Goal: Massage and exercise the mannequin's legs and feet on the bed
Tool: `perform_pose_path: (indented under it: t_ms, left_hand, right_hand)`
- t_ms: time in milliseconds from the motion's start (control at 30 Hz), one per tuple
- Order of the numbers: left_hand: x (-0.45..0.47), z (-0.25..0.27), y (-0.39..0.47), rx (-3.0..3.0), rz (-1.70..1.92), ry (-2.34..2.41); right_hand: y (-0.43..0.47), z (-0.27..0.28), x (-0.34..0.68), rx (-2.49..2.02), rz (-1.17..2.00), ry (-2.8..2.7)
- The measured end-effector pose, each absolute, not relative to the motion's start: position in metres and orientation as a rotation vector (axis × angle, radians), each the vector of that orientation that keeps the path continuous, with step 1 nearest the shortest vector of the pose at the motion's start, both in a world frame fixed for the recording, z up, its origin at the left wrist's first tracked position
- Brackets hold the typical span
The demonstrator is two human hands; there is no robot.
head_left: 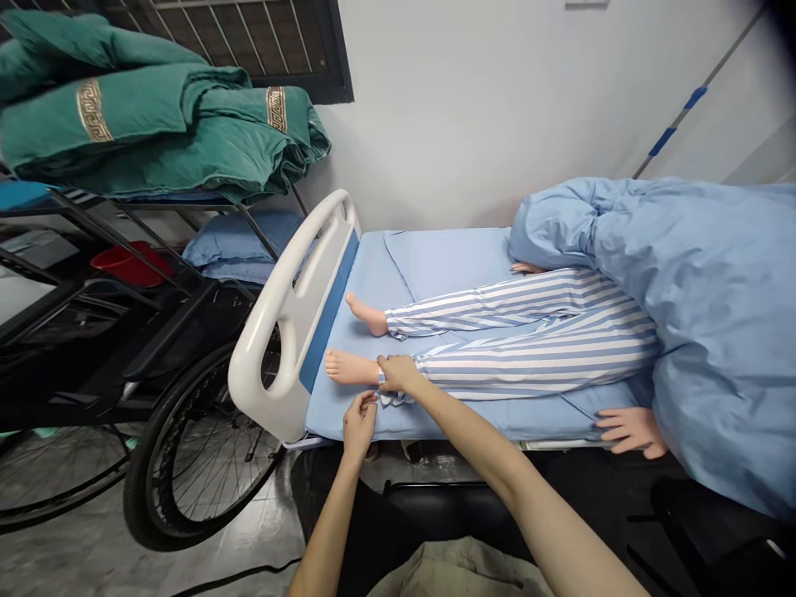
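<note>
A manikin's legs in blue-and-white striped trousers (535, 356) lie along the bed, both feet bare. My right hand (399, 373) is wrapped over the near ankle, gripping the trouser cuff just behind the near foot (351, 367). Close by, at the near edge of the mattress, my left hand (359, 424) has its fingers curled and drawn together beside the cuff; whether cloth is between them is too small to see. The far foot (366, 315) rests on the sheet beyond my hands, its trouser leg lying loosely creased.
The white footboard (267, 332) rises left of the feet. A blue quilt (715, 315) covers the manikin's upper body, one manikin hand (633, 431) protruding. At left stand a wheelchair wheel (199, 448), folded green bedding (162, 124) on a rack and a red basin (132, 264).
</note>
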State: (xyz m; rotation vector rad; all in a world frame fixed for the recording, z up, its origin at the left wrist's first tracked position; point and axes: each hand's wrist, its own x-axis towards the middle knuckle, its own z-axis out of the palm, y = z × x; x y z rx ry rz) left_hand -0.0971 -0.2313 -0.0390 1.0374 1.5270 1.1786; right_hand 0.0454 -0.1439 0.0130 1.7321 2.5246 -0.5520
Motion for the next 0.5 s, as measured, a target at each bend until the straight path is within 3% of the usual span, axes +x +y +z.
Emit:
perform_pose_path:
  t_ms: [267,500]
  left_hand:
    - [-0.076,0.015,-0.197,1.305,1.238,1.366]
    - [-0.062,0.043,-0.159,1.389,1.376,1.205]
  right_hand:
    - [-0.134,0.028,0.068,1.752,-0.781,2.472]
    - [-0.077,0.043,0.069,2.120,-0.798,2.675]
